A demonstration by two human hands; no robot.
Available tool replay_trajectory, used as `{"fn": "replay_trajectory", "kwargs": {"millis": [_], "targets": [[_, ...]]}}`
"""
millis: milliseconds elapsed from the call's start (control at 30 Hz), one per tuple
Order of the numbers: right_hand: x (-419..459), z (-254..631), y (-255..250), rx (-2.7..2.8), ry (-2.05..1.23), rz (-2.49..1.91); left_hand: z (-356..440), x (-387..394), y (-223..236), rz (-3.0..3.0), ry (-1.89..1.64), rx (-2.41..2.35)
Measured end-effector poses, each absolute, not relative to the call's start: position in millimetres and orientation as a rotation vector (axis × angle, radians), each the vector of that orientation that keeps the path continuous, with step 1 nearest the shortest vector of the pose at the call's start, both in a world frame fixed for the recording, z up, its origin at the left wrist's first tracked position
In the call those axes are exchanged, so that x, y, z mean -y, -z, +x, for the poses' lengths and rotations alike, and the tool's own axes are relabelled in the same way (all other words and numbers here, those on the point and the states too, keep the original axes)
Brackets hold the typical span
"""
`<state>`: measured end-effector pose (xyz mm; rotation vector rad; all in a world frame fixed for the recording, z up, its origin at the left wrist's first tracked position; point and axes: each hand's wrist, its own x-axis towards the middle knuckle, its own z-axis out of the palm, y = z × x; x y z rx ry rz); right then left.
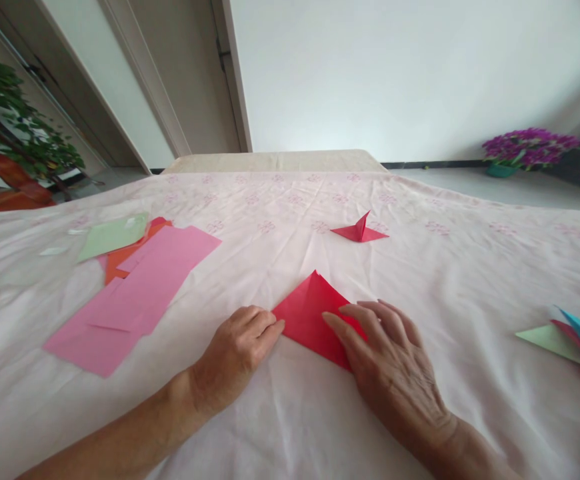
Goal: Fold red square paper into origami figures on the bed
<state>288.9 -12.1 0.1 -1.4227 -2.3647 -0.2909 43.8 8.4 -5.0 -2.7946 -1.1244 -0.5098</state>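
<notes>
A red paper folded into a triangle (307, 313) lies flat on the pale pink tablecloth (290, 207) in front of me. My left hand (235, 353) rests at the paper's left corner, fingers curled in, fingertips pressing its edge. My right hand (390, 360) lies flat over the paper's right part, fingers stretched out and pressing it down. Farther back sits a small finished red folded paper figure (359, 231), apart from both hands.
Pink paper sheets (135, 293) lie at the left with an orange sheet (125, 257) and a light green sheet (113, 235). Green, teal and red folded papers (577, 337) lie at the right edge. A leafy plant (15, 113) and purple flowers (525, 147) stand beyond the table.
</notes>
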Motion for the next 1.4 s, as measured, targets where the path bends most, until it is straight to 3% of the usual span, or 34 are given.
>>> {"fn": "replay_trajectory", "kwargs": {"millis": [133,300,567,1000,1233,1400], "targets": [[12.0,287.9,2.6,2.562,0.273,-1.041,52.3,10.3,0.7,-2.653,0.151,1.15],[19.4,295.9,7.0,2.533,0.285,-1.145,55.1,29.2,1.9,-2.53,-0.045,1.184],[29.0,312.6,12.6,2.468,0.216,-1.296,48.1,32.9,12.2,-2.54,0.111,1.232],[51.8,283.6,-28.5,2.624,-0.111,-1.321,48.5,2.5,2.9,-2.717,0.363,1.261],[16.5,301.1,-31.8,2.069,-0.133,-1.729,67.3,-0.2,-2.9,-2.947,0.527,1.227],[-2.1,319.5,-8.4,1.774,-0.845,-1.806,69.2,-17.2,-4.2,-3.127,0.719,1.101]]}}
